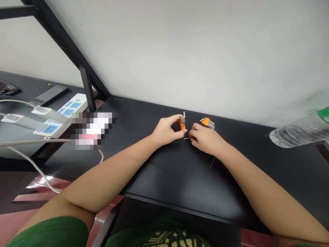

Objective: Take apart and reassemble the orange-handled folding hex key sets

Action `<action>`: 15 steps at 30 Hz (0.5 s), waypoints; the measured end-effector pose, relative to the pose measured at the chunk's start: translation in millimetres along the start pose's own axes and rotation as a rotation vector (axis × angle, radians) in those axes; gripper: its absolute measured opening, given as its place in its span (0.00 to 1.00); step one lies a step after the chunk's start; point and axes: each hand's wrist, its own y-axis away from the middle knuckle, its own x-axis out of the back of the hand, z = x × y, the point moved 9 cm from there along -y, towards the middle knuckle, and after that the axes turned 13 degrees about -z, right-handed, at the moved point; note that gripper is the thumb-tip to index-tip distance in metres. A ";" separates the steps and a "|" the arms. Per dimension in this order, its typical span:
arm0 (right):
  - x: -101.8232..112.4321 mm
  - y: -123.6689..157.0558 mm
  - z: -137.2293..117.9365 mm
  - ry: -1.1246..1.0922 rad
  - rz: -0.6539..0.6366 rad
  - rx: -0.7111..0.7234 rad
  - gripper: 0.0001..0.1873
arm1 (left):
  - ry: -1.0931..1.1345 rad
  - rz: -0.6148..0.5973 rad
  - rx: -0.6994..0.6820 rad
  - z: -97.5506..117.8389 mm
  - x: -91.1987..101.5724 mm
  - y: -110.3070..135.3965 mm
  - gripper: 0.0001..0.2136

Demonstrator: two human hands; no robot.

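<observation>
My left hand (166, 132) pinches an orange hex key holder (182, 125) upright between thumb and fingers, with several metal keys sticking out of its top. Just right of it, my right hand (205, 139) is closed on a thin metal hex key (186, 138), whose end points left toward the holder. Behind the right hand, a second orange holder (205, 121) with several hex keys lies on the black table (164, 171). A thin metal rod (212, 162) shows below the right wrist; its upper end is hidden.
To the left are a white power strip (74, 99) with chargers and cables, a blurred-out phone-like object (95, 130), and a dark flat device (51, 94). A clear plastic bottle (295, 133) stands at the right. A pale wall (192, 51) rises behind the table.
</observation>
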 end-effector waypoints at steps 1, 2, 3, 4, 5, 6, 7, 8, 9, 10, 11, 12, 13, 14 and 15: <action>-1.2 0.1 -1.5 0.012 -0.029 -0.035 0.08 | -0.001 -0.004 0.001 0.7 -0.1 -0.1 0.19; -2.5 0.3 -2.2 0.011 -0.063 -0.062 0.07 | -0.004 -0.007 0.002 1.8 0.0 -0.2 0.18; -3.4 0.7 -2.4 0.000 -0.093 -0.080 0.06 | -0.006 -0.006 0.003 3.1 0.5 -0.3 0.18; -3.2 1.2 -2.0 -0.015 -0.109 -0.091 0.06 | -0.006 -0.002 0.003 4.3 1.3 -0.3 0.18; -1.5 1.8 -1.2 -0.034 -0.106 -0.095 0.06 | -0.004 0.003 0.002 5.3 2.1 -0.4 0.19; 1.7 2.4 -0.3 -0.056 -0.084 -0.090 0.05 | 0.000 0.009 0.000 5.9 2.9 -0.5 0.19; 5.7 3.1 0.5 -0.089 -0.050 -0.076 0.05 | 0.007 0.013 -0.001 6.0 3.3 -0.6 0.19; 10.2 4.0 1.2 -0.138 -0.008 -0.054 0.04 | 0.015 0.015 -0.003 5.8 3.6 -0.7 0.19; 15.0 5.1 1.5 -0.201 0.037 -0.022 0.04 | 0.019 0.015 -0.002 5.5 3.6 -0.8 0.19; 19.6 6.5 1.2 -0.270 0.079 0.019 0.04 | 0.020 0.014 -0.004 5.3 3.5 -0.8 0.19; 24.2 8.1 0.5 -0.335 0.118 0.063 0.04 | 0.017 0.013 -0.006 5.4 3.6 -0.8 0.19; 28.7 10.0 -0.5 -0.387 0.153 0.104 0.04 | 0.009 0.012 -0.010 5.9 3.7 -0.6 0.19; 33.1 12.0 -1.0 -0.421 0.187 0.134 0.04 | -0.002 0.013 -0.015 6.8 4.0 -0.3 0.19; 37.4 14.2 -1.6 -0.436 0.219 0.158 0.04 | -0.013 0.011 -0.021 7.9 4.2 -0.1 0.19; 41.4 16.2 -1.8 -0.440 0.247 0.174 0.05 | -0.025 0.010 -0.025 9.1 4.4 0.1 0.19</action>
